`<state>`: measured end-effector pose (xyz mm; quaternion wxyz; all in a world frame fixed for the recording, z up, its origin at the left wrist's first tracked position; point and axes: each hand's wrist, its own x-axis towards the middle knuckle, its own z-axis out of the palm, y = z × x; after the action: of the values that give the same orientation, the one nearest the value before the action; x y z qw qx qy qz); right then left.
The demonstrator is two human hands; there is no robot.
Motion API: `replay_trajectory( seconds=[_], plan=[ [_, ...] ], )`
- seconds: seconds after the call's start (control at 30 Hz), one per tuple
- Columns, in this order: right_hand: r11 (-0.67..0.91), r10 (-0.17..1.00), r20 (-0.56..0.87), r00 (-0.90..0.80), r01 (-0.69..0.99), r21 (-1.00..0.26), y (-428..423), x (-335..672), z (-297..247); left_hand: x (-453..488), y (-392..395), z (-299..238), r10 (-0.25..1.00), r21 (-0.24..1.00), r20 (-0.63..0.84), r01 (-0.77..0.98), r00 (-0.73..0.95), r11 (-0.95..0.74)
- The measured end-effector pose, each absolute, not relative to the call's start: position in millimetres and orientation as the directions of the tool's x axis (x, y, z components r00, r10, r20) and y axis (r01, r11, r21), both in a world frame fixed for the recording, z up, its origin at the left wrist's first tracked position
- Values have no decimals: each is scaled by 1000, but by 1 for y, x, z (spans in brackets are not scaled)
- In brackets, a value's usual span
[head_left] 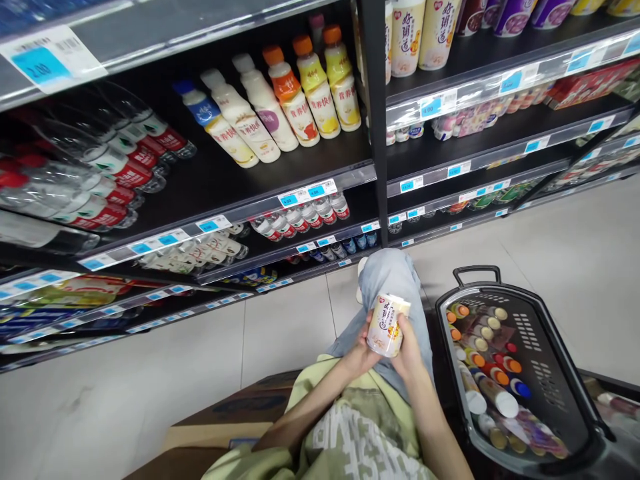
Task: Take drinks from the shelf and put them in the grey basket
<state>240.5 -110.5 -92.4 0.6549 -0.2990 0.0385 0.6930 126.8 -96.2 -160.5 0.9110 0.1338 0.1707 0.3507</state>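
In front of my knees is a white congee can [384, 327] with dark lettering and an orange-yellow picture, its label turned up toward me. My left hand [363, 355] is wrapped round the can's left side and lower end. On the right side, my right hand [409, 348] grips the same can, the thumb lying near its upper edge. A pale edge shows behind the can's top; whether it belongs to a second can I cannot tell. To the right of my leg stands a black shopping basket [555, 373] holding several bottles, with orange, blue, red and white caps, and cans.
A shelf [200, 193] on the left bears milk-drink bottles [313, 93] and clear red-label water bottles [125, 160]. Similar congee cans [439, 33] stand on the upper right shelf. A dark post [376, 133] divides the shelving. Pale tiled floor [285, 327] lies below.
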Motion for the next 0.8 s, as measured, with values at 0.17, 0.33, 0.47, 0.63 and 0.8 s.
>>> replay_trajectory(
  seconds=[0.17, 0.33, 0.47, 0.63, 0.8],
  plan=[
    [-123, 886, -462, 46, -936, -329, -110, 241, -90, 131, -95, -149, 688, 368, -277, -588, 670, 721],
    [-118, 904, -426, 42, -932, -342, -109, 242, -90, 133, -93, -141, 699, 379, -248, -597, 671, 707],
    [-121, 919, -393, 33, -925, -360, -108, 240, -92, 128, -94, -151, 708, 409, -221, -596, 670, 691],
    [-119, 914, -404, 31, -932, -342, -105, 238, -94, 119, -97, -169, 750, 542, -325, -537, 576, 647],
    [-131, 919, -394, 30, -917, -376, -101, 241, -95, 113, -96, -180, 724, 566, -399, -470, 563, 678]
  ],
)
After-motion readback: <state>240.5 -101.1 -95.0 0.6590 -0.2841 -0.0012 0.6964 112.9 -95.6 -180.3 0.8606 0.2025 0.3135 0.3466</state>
